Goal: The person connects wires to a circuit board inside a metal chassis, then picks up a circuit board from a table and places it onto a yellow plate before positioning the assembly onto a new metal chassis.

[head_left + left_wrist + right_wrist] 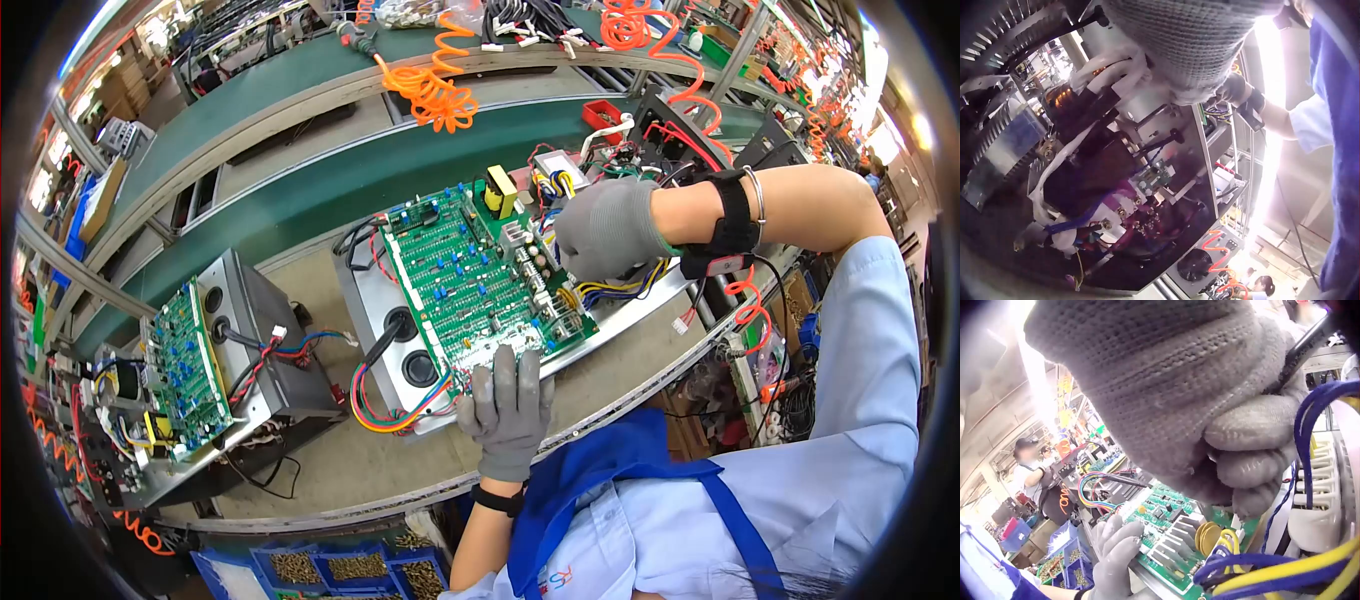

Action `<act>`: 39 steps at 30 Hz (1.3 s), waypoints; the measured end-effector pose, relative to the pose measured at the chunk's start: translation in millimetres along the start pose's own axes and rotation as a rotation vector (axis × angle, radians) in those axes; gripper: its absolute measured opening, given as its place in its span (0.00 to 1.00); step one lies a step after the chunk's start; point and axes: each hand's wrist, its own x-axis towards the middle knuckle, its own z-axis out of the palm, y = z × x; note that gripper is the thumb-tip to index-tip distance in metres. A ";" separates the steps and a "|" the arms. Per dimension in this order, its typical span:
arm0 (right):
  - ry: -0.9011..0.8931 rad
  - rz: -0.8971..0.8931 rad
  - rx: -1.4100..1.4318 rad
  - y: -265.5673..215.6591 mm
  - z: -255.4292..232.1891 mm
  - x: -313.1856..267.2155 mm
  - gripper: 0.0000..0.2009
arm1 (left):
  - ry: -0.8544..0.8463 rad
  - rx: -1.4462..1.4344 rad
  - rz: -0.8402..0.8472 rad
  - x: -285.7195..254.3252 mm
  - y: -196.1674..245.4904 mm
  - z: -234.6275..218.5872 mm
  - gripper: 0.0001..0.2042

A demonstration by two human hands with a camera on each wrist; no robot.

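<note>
A green circuit board (pixel 455 265) lies on a grey metal chassis (pixel 375 320) on the bench. My gloved left hand (pixel 508 405) rests on the board's near edge, fingers straight. My gloved right hand (pixel 610 230) is over the board's right side, beside yellow and blue wires (pixel 630 285). In the right wrist view its fingers (pixel 1254 431) are curled round a slim black stick (pixel 1304 353) with pale print; I cannot tell what the stick is. Heat sinks (pixel 1175 544) and round yellow discs (pixel 1209 537) sit on the board below that hand.
A second chassis (pixel 275 340) with its own green board (pixel 190 370) stands at the left. Orange coiled hoses (pixel 430 95) hang over the green conveyor (pixel 330 205). Blue bins (pixel 320 570) of small parts are below the bench, and a red bin (pixel 603 118) sits behind.
</note>
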 end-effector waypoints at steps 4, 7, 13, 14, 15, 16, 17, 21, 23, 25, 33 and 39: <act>0.025 0.007 -0.028 0.4 9.4 6.1 0.18 | -0.018 -0.037 -0.024 -1.1 -0.3 0.6 0.14; 0.008 -0.034 -0.043 0.2 11.8 10.1 0.19 | -0.022 -0.020 -0.018 -1.9 -0.6 1.0 0.13; -0.126 -0.091 -0.048 -2.6 11.6 21.6 0.19 | -0.017 0.007 0.004 -1.1 -1.6 1.9 0.14; -0.159 -0.106 -0.081 -3.3 10.5 24.4 0.19 | -0.009 0.021 0.019 -0.4 -2.1 1.3 0.16; -0.188 -0.121 -0.113 -3.8 10.2 26.4 0.19 | -0.011 0.020 0.019 -0.1 -1.7 0.7 0.16; -0.187 -0.119 -0.114 -3.7 10.9 28.7 0.19 | -0.007 0.013 0.010 0.8 -0.5 0.8 0.16; -0.198 -0.134 -0.123 -3.8 12.5 31.5 0.19 | -0.003 0.006 0.002 2.0 -0.2 1.0 0.16; -0.209 -0.111 -0.084 -6.4 12.4 30.9 0.18 | -0.002 -0.019 -0.018 4.3 1.8 0.2 0.16; -0.220 -0.258 -0.218 4.4 25.3 48.8 0.18 | 0.017 -0.018 -0.025 4.0 2.0 1.5 0.16; -0.224 -0.410 -0.344 9.3 27.5 53.8 0.18 | 0.003 -0.029 -0.019 4.6 1.3 0.1 0.15; -0.223 -0.565 -0.568 -4.0 17.2 50.6 0.18 | -0.043 -0.046 -0.015 1.1 -1.1 -4.0 0.13; -0.252 -0.553 -0.621 4.5 25.4 67.6 0.16 | -0.007 -0.034 0.011 2.0 -2.5 -4.0 0.15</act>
